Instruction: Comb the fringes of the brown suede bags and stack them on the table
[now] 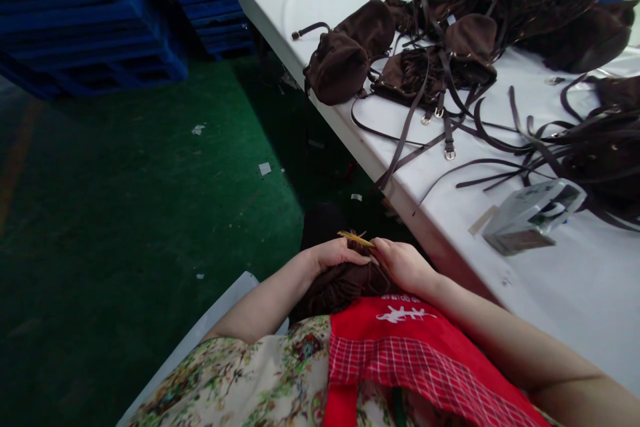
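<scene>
A dark brown suede bag (340,283) lies in my lap above a red apron (400,347). My left hand (333,255) rests on top of the bag with its fingers curled over it. My right hand (403,261) meets it from the right, fingers pinched near the left fingertips. A small bundle of yellowish strands (355,237) sticks out between the two hands; which hand pinches it I cannot tell.
A white table (550,280) runs along the right, with several brown suede bags (345,57) and loose straps (450,127) piled on it. A small grey box-like device (530,213) sits near the table's edge. Blue pallets (90,13) stand at the back left on green floor (150,200).
</scene>
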Motion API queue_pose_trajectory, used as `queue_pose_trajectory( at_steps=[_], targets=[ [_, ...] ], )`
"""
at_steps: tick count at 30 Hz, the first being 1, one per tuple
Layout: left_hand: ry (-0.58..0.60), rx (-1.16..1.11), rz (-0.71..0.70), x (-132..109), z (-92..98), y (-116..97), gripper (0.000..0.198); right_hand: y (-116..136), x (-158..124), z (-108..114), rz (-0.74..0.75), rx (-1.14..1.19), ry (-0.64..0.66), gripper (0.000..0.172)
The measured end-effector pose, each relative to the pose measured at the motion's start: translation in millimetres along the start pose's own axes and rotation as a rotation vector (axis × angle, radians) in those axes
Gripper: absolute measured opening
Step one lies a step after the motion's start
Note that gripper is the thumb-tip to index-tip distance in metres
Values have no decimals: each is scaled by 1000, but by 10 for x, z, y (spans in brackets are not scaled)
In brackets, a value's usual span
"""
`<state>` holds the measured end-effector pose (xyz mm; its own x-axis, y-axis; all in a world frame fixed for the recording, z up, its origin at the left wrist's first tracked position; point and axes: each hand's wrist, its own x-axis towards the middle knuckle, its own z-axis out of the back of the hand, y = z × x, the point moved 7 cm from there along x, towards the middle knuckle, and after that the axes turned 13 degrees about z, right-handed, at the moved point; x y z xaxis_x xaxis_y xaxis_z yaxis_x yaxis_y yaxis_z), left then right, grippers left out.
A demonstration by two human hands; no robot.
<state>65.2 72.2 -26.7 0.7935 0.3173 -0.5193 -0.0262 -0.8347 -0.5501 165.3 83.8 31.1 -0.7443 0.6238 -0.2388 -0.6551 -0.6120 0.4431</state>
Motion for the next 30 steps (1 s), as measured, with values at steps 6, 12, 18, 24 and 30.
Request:
queue_pose_trajectory(
  at_steps=[6, 12, 18, 24, 30],
  targets=[
    [134, 308, -16, 22, -358, -87, 30, -205, 191, -251, -18, 8, 155, 15],
    [-95, 330, -116, 65, -266, -160, 33, -591, 326, -356, -192, -77, 116, 25],
    [-227, 149, -56, 45, 1, -98, 34, -784, 66, 3, -272, 175, -247, 35],
    [-155, 160, -102, 94, -58, -117, 31, -169, -82, 47, -7, 88, -88, 31],
    [40, 297, -116, 16, -366, -166, 36, -410, 112, -269, -106, 10, 106, 16]
  ],
)
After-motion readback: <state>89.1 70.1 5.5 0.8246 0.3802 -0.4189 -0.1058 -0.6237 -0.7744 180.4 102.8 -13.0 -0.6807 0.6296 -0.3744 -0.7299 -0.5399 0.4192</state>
